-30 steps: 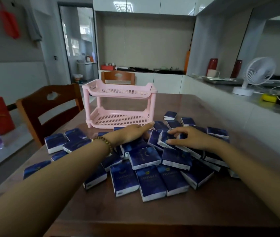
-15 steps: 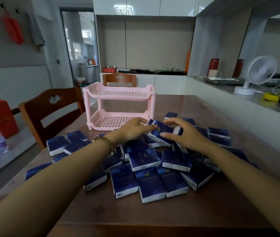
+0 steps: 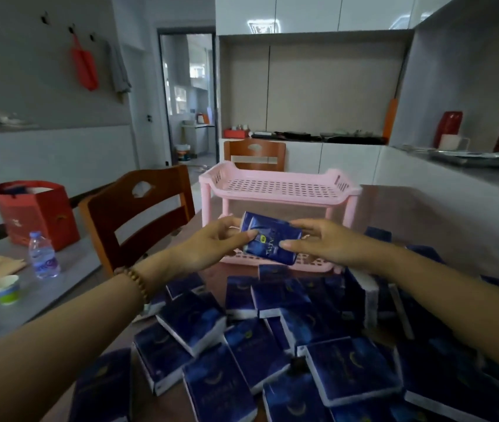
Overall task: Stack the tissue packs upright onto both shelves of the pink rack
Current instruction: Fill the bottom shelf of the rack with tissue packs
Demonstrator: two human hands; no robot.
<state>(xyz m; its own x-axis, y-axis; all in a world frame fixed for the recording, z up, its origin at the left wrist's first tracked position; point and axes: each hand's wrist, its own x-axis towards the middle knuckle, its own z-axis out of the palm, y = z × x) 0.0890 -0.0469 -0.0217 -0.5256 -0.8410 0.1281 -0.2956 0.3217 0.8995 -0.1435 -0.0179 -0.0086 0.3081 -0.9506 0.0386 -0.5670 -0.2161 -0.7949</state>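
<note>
Head view: nearest us, loose tissue packs (image 3: pixel 272 360) lie heaped in front of the pink rack (image 3: pixel 278 190). Beyond them our left hand (image 3: pixel 211 245) and right hand (image 3: pixel 324 242) each pinch one end of a held pack (image 3: pixel 269 239). Its long axis runs crosswise, just before the rack's lower shelf (image 3: pixel 312 264); we judge it needs turning upright.

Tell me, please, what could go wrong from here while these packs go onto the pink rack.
1. The held tissue packs are pinched only at their ends between the left grip and the right grip, and they look askew; one might slip out.
2. The pink rack looks light; pushing packs into its lower shelf could shove it back.
3. The loose packs lie piled up to the rack's front, so reaching over them may scatter some.
</note>
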